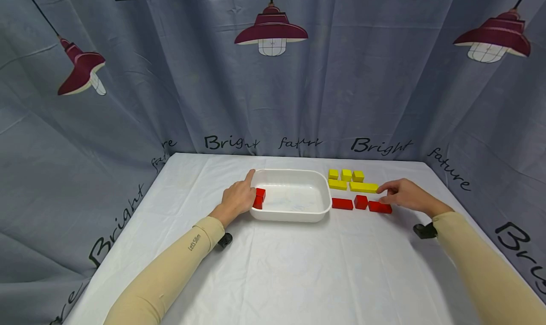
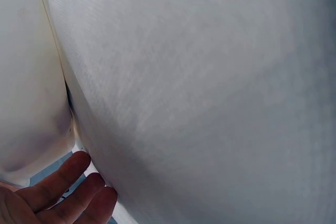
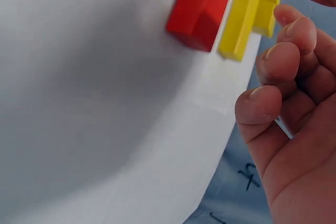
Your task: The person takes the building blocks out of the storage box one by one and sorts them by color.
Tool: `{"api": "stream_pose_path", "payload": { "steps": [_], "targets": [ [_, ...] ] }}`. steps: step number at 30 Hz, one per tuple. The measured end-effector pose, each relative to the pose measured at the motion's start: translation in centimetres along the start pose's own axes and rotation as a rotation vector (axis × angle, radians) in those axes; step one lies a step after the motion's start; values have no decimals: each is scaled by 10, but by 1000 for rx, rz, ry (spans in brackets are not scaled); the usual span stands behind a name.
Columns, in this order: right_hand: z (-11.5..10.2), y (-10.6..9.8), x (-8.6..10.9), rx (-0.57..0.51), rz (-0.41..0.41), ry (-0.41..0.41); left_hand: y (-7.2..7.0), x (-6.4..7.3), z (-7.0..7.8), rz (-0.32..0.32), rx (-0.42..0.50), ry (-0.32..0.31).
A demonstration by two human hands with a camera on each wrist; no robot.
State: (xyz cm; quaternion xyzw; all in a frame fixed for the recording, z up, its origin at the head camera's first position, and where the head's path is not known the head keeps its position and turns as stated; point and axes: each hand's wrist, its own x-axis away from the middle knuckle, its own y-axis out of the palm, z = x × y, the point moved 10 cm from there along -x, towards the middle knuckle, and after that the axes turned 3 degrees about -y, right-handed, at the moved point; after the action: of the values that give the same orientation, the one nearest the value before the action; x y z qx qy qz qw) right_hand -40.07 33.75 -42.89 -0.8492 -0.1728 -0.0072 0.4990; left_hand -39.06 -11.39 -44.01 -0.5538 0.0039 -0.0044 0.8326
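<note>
A white rectangular tray (image 1: pixel 290 216) stands on the cloth-covered table, with red blocks (image 1: pixel 259 199) at its left end. My left hand (image 1: pixel 239 197) holds the tray's left rim, index finger stretched along it. In the left wrist view, three loosely bent fingers (image 2: pixel 68 190) hang beside the tray wall (image 2: pixel 31 77); the thumb is hidden. My right hand (image 1: pixel 405 194) hovers at the right end of a red bar (image 1: pixel 379 207) and a long yellow bar (image 1: pixel 363 187). Its thumb and fingers are apart, with nothing between them in the right wrist view.
Right of the tray lie another red bar (image 1: pixel 342 203), a red cube (image 1: pixel 360 202), a short yellow bar (image 1: pixel 337 185) and yellow cubes (image 1: pixel 346 175) behind. A patterned grey curtain (image 1: pixel 273 93) hangs past the table's back edge.
</note>
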Motion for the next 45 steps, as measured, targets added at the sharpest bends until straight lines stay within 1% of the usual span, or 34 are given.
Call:
{"api": "stream_pose_path", "payload": {
  "steps": [7,13,16,19,27,34,38,45],
  "targets": [
    [-28,-2,-6,-16,16,-40,-2,0,0,2,4,7],
    [-54,-1,-16,-36,28,-95,-2,1,0,-2,4,6],
    [-68,0,-21,-47,29,-106,-2,1,0,-4,7,4],
    [-84,2,-26,-70,12,-133,-2,0,0,-3,6,2],
    [-116,11,-40,-117,-17,-198,0,0,0,-5,1,-5],
    [-141,22,-50,-110,-61,-243,0,1,0,-12,4,-13],
    [-154,26,-55,-120,-71,-267,0,1,0,-10,10,-12],
    [-175,37,-65,-136,-102,-270,0,0,1,-7,5,-8]
  ]
}}
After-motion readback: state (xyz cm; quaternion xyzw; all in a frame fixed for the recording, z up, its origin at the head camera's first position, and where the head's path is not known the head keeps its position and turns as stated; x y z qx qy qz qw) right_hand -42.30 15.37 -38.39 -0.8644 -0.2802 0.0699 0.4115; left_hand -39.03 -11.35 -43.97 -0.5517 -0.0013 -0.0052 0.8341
